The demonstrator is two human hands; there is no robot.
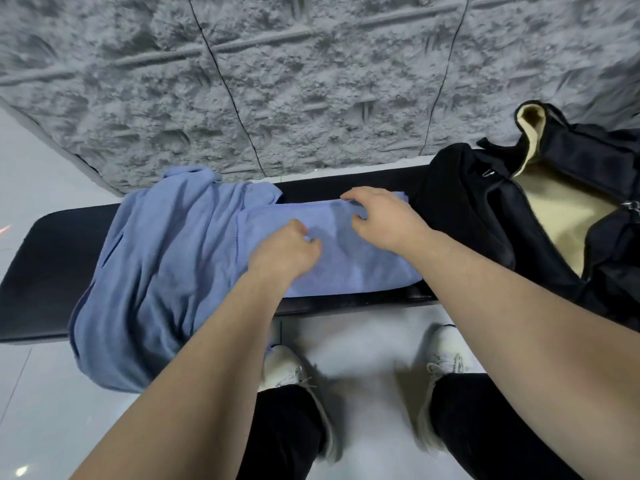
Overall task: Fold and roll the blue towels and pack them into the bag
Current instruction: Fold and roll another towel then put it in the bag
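A folded blue towel [349, 261] lies flat on the black bench [45, 251], its right end near the bag. My left hand [285, 252] rests on the towel's middle with fingers curled down onto the cloth. My right hand [377, 216] sits at the towel's far right corner, fingers bent over the far edge and thumb on top. A second blue towel [149, 271] lies crumpled to the left and hangs over the bench's front edge. The black bag [485, 216] stands open on the bench's right end, showing a beige lining [561, 216].
A rough grey textured wall [311, 81] rises right behind the bench. Pale tiled floor [367, 344] lies in front, with my two white shoes and black trouser legs on it. The bench's left end is bare black padding.
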